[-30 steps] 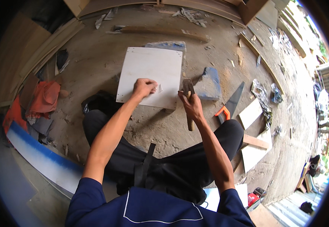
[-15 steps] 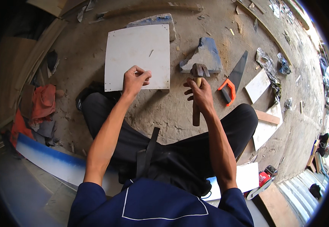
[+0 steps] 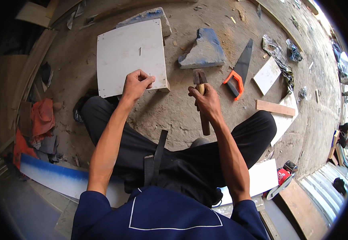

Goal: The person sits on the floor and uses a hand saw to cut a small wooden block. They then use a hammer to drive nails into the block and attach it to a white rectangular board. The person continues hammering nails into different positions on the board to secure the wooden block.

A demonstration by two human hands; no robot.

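Note:
A white square panel [image 3: 120, 48] with nail heads near its corners lies on a wooden frame, part of whose edge shows at the near right corner. One loose nail [image 3: 140, 51] rests on the panel. My left hand [image 3: 137, 86] is closed in a pinch at the panel's near edge, with a thin nail [image 3: 150, 75] sticking up between thumb and finger. Its lower end is hidden by the fingers. To the right of the panel, my right hand [image 3: 209, 102] grips the wooden handle of a claw hammer [image 3: 200, 77], head pointing away from me, raised above the floor.
A blue-stained stone block [image 3: 206, 50] sits beyond the hammer, with another block [image 3: 162, 20] behind the panel. Right of them lie an orange-handled handsaw [image 3: 240, 72], a white offcut [image 3: 267, 76] and a wood strip [image 3: 275, 107]. Red cloth [image 3: 42, 118] is heaped at left.
The view has shifted, so the panel and tools appear farther left. My left fingers have turned, and a nail now shows upright in them. The hammer head has rotated in my right hand.

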